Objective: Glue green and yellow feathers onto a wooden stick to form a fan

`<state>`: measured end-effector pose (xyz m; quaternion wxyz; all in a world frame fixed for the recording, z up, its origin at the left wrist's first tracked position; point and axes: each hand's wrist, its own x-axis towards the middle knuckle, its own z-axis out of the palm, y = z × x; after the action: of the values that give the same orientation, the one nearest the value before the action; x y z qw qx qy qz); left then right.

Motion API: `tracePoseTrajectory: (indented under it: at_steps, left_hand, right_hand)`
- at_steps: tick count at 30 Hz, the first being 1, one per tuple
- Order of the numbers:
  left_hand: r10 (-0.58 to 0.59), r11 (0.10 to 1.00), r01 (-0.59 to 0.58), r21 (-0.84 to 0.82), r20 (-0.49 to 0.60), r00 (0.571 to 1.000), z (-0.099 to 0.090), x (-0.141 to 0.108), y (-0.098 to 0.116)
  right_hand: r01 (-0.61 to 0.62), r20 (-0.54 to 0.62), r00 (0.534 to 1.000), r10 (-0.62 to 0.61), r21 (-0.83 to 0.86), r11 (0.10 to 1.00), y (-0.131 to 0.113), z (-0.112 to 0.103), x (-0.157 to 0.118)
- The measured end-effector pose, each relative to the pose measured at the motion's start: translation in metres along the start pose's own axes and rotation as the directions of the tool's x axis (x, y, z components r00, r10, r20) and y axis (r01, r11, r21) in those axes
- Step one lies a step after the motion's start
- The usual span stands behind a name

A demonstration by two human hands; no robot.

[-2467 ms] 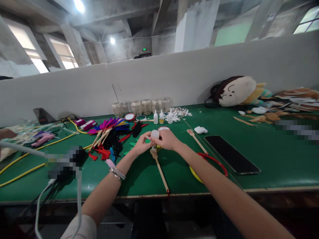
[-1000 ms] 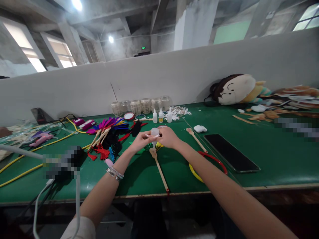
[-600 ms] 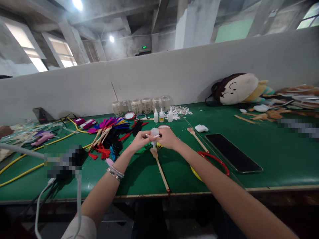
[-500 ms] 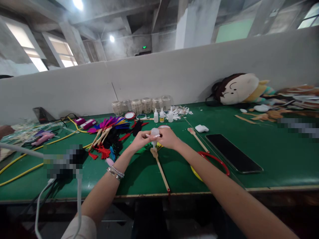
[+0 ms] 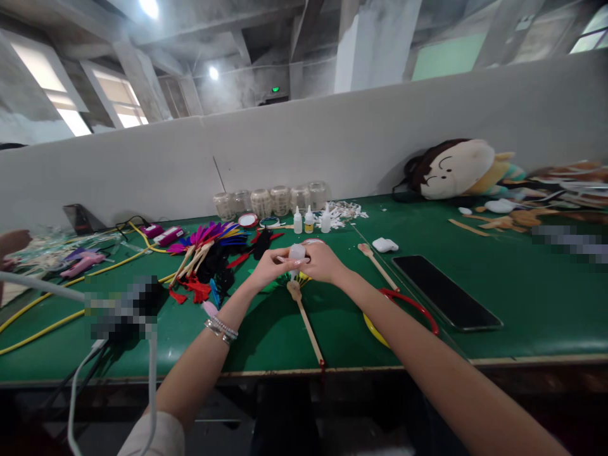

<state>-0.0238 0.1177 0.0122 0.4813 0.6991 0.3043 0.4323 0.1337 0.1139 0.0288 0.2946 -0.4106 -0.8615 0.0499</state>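
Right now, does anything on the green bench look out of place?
A plush doll lies on its side against the wall, odd on a work bench, and white scraps lie scattered beside the bottles.

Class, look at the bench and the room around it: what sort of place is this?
Probably a handicraft workshop: a long green workbench holds dyed feathers, glue bottles and pink glue guns, beneath bare concrete beams.

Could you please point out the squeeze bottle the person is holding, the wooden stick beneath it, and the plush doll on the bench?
Squeeze bottle (image 5: 297,253): head view, on its translucent body.
Wooden stick (image 5: 307,326): head view, on its shaft.
Plush doll (image 5: 453,170): head view, on its head.
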Motion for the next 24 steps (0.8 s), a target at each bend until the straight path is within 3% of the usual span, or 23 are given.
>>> tracePoseTrajectory:
  at_steps: [24]
  left_hand:
    - [0.005, 1.0, -0.005, 0.01, 0.02, 1.0, 0.0003, -0.0002, -0.0002]
  right_hand:
    - [-0.022, 0.014, 1.0, 0.022, 0.003, 1.0, 0.0036, 0.0035, -0.0014]
